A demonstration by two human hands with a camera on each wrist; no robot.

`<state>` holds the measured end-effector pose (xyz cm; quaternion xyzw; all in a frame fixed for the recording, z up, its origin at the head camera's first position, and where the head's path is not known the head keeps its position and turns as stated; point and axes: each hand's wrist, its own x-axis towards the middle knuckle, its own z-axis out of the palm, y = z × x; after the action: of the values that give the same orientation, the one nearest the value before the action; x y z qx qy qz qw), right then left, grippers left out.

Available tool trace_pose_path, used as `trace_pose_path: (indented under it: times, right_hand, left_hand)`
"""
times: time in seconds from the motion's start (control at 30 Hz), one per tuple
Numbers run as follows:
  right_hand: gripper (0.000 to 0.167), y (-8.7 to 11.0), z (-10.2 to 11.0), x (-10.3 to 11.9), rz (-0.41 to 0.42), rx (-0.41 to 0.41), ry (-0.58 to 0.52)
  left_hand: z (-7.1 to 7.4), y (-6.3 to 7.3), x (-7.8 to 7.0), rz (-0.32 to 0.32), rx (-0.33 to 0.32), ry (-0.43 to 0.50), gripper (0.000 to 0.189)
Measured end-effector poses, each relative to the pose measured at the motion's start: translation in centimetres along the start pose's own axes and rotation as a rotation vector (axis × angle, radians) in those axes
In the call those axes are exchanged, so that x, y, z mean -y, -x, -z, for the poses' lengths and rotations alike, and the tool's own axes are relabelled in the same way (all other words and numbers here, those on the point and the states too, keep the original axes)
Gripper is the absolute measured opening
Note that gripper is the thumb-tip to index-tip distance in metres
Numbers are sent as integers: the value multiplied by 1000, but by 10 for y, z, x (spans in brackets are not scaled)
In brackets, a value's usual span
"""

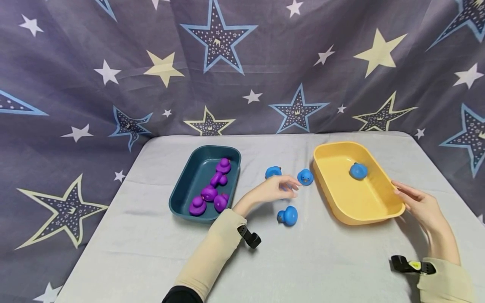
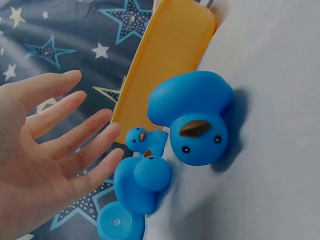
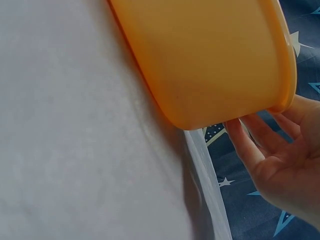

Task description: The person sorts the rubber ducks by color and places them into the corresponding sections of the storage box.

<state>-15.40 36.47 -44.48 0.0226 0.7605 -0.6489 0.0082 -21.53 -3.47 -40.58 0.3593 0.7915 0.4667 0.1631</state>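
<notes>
Just above a group of blue rubber ducks, my left hand [image 1: 273, 189] has its fingers loosely extended and holds nothing. One blue duck [image 1: 289, 216] lies on its near side, another [image 1: 305, 177] is past its fingertips, and a third [image 1: 273, 171] is behind it. A further duck [image 2: 142, 182] is mostly hidden under the hand in the head view. My right hand [image 1: 422, 209] touches the outer right side of a yellow tray [image 1: 348, 206] at its rim, fingers fairly straight. Inside that tray is a single blue duck [image 1: 358, 171].
A dark teal tray [image 1: 195, 168] stands left of my left hand, with several purple ducks [image 1: 209, 193] along its right side. White cloth [image 1: 303, 265] covers the table. Behind it hangs a grey curtain [image 1: 144, 33] with stars.
</notes>
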Motion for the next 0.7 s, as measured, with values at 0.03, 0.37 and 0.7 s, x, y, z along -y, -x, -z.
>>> trace_pose_path:
  times: [0.03,0.37,0.7]
  right_hand:
    - [31,0,0,0,0,0,-5]
    - [32,0,0,1,2,-11,16]
    - [31,0,0,-1,10,-2,-38]
  left_hand:
    - [0,2,0,8,7,3,31]
    - [-3,20,-4,37,43,33,34]
    - [-5,33,0,65,108,-27,42]
